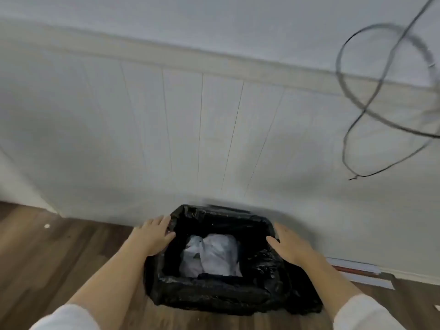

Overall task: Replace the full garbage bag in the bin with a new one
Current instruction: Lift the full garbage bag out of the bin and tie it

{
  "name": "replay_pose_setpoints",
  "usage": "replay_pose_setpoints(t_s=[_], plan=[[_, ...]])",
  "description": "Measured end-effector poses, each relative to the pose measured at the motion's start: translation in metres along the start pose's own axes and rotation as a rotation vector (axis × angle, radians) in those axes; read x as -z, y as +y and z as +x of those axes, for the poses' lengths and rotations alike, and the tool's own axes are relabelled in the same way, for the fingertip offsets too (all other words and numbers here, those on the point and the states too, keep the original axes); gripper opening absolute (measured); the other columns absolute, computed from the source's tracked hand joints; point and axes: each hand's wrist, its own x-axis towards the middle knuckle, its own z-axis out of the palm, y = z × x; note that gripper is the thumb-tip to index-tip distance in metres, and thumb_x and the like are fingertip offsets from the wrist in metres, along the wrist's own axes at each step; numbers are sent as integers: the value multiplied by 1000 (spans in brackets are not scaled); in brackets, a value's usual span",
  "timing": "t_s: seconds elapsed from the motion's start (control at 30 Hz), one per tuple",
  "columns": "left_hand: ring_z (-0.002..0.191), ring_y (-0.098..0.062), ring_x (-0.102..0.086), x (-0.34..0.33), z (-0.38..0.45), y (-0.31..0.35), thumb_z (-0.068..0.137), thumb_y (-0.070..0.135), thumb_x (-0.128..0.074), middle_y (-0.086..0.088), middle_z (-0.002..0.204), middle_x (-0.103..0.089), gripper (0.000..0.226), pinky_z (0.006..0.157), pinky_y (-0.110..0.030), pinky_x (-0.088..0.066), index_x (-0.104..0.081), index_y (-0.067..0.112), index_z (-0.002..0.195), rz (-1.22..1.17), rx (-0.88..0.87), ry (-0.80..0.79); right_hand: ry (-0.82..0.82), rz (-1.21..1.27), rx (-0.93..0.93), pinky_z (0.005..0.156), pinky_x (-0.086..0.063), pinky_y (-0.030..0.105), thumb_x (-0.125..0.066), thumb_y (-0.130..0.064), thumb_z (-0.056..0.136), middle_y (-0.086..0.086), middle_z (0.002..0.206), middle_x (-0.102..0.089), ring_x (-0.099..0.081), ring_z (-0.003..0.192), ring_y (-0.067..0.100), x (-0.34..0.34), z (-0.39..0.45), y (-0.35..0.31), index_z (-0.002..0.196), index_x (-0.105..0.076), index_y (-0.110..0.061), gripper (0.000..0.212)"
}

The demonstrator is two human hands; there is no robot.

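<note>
A small rectangular bin stands on the wooden floor against the wall, lined with a black garbage bag (214, 294) folded over its rim. White crumpled waste (210, 256) lies inside the bag. My left hand (152, 236) rests flat on the bag's left rim, fingers apart, thumb at the inner edge. My right hand (289, 248) lies flat against the right rim, fingers straight. Neither hand has closed on the plastic. The bin's own walls are hidden by the bag.
A white panelled wall (214, 129) rises right behind the bin. A dark cable (381, 86) hangs looped at the upper right. A white baseboard with a red strip (352, 270) runs along the floor on the right. A small white scrap (47, 226) lies on the floor at left.
</note>
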Motion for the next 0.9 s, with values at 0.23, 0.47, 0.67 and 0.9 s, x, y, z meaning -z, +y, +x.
replay_pose_setpoints(t_s=[0.23, 0.47, 0.67, 0.9], plan=[[144, -29, -19, -61, 166, -5, 98, 27, -32, -12, 158, -14, 54, 118, -37, -15, -19, 5, 146, -273, 51, 140, -1, 121, -53, 109, -28, 35, -30, -30, 99, 16, 149, -32, -33, 135, 30, -32, 172, 32, 141, -28, -2, 50], [138, -40, -27, -94, 279, 2, 99, 35, -23, -24, 152, -24, 55, 114, -42, -21, -21, 2, 143, -238, 114, 87, -172, 152, -80, 118, -14, 41, -16, -54, 93, 10, 155, -21, -21, 142, 26, -62, 294, 41, 145, -26, -13, 67], [119, -41, -46, -75, 313, -2, 95, 31, -41, -31, 134, -46, 52, 100, -40, -37, -49, -11, 124, -187, 150, -2, -352, 203, -198, 111, -30, 38, -37, -32, 96, 5, 131, -49, -42, 128, 29, -53, 323, 35, 130, -47, -9, 42], [105, -38, -56, -64, 308, 3, 93, 18, -47, -28, 113, -63, 34, 89, -38, -42, -62, -10, 104, -306, -8, 59, 17, 187, -8, 70, -44, 31, -52, -11, 90, 8, 85, -53, -50, 89, 24, -49, 313, 18, 101, -58, 2, 19]])
